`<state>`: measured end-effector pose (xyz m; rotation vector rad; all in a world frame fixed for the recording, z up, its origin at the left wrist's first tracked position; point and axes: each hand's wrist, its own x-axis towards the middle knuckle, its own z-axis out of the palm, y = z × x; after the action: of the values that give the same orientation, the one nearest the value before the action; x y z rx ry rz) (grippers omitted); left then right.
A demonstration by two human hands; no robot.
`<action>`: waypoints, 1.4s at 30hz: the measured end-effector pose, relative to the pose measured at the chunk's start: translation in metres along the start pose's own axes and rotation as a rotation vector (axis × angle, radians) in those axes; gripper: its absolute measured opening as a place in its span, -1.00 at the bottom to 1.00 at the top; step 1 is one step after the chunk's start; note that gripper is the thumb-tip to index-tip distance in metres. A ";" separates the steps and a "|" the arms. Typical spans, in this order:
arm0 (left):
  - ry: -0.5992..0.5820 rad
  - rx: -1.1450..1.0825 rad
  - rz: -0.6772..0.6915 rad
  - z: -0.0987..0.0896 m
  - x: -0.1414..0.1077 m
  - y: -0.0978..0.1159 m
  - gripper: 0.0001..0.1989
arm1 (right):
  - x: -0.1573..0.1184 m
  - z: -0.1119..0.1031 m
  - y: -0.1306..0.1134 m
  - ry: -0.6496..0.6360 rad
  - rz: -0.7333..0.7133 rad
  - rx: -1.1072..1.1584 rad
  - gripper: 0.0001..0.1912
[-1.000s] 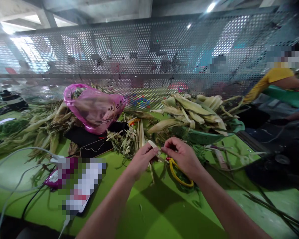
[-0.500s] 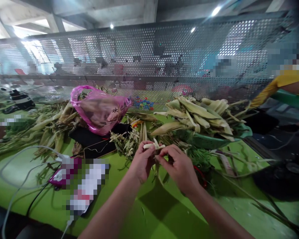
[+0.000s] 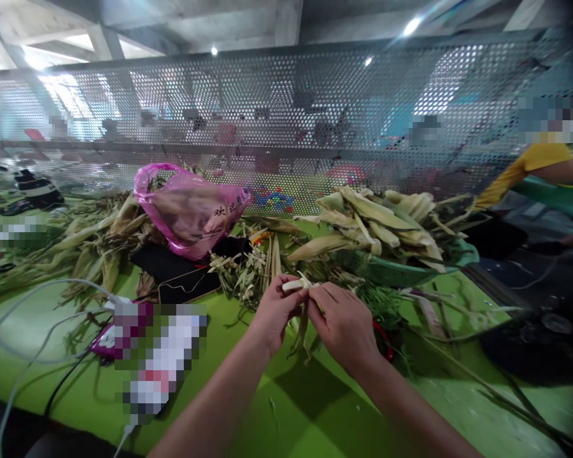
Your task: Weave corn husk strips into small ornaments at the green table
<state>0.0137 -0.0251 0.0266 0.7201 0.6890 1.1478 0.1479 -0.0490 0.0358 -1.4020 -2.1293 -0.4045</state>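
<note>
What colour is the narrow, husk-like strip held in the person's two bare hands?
The narrow, husk-like strip is pale cream; the head view shows it best.

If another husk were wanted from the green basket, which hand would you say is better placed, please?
Probably the right hand: it is nearer the green basket and its heaped husks, while the left hand is farther off, holding the pale strips. The right's fingers are at those strips too.
</note>
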 end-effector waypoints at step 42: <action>-0.052 0.333 0.032 -0.009 0.004 0.001 -0.61 | 0.009 -0.003 0.019 -0.152 0.217 0.642 -0.79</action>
<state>0.0071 -0.0194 0.0222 1.0416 0.8368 1.0504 0.1633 -0.0360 0.0426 -1.2741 -1.9345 0.4488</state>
